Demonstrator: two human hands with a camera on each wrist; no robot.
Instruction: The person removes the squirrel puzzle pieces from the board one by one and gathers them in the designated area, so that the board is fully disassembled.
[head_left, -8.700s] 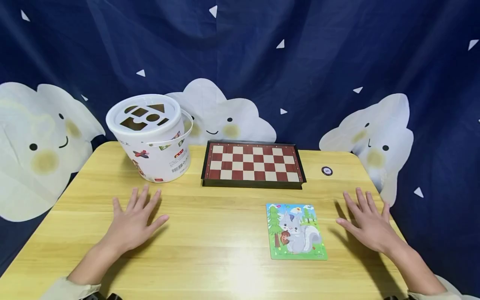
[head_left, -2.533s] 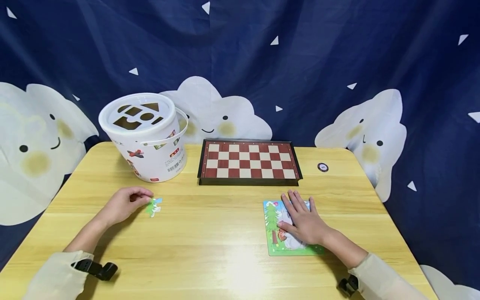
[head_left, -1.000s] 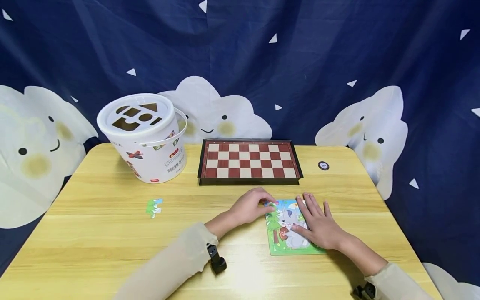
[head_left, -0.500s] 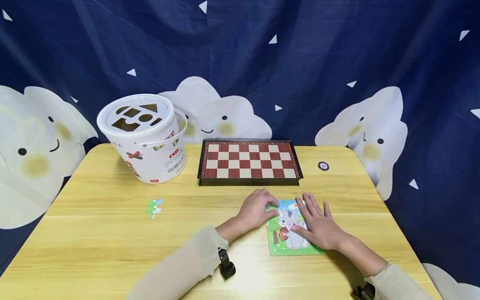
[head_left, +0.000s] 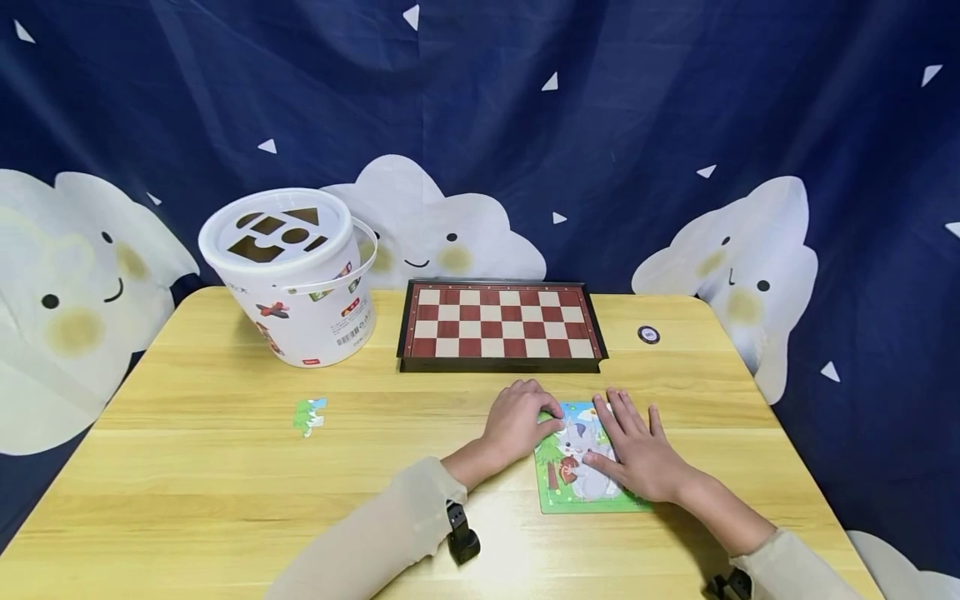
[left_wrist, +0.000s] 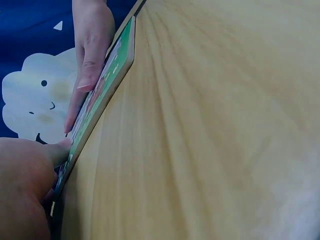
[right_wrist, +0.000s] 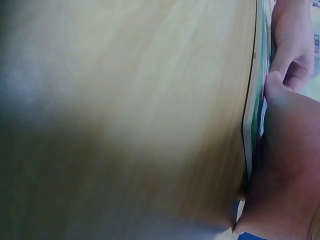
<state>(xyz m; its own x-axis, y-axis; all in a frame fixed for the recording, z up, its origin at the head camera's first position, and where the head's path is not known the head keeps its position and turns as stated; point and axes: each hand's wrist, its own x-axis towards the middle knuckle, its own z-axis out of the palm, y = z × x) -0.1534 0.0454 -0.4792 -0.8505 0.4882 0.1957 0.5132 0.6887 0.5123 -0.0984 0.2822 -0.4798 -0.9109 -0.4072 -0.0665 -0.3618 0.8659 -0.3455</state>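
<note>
A square jigsaw puzzle (head_left: 573, 496) with a grey squirrel picture lies flat on the wooden table. My left hand (head_left: 517, 421) is at its upper-left corner, thumb and curled fingers gripping there; the fingers hide that corner. In the left wrist view, the left thumb (left_wrist: 61, 150) touches the puzzle's face. My right hand (head_left: 641, 454) rests on the puzzle's right side, fingers spread and straight, covering part of the picture. Over to the left, a loose jigsaw piece (head_left: 308, 415) in green, blue and white lies alone on the table.
A white bucket (head_left: 300, 308) with shape holes in its lid stands at the back left. Behind the puzzle sits a red-and-white checkered game board (head_left: 501, 325). A small dark round disc (head_left: 648, 334) lies at the back right. A blue cloud-patterned curtain (head_left: 480, 83) hangs behind the table.
Both hands have left the table for the puzzle. A loose piece now lies at left, where my left hand was earlier. Over the last second my left hand has shifted slightly right.
</note>
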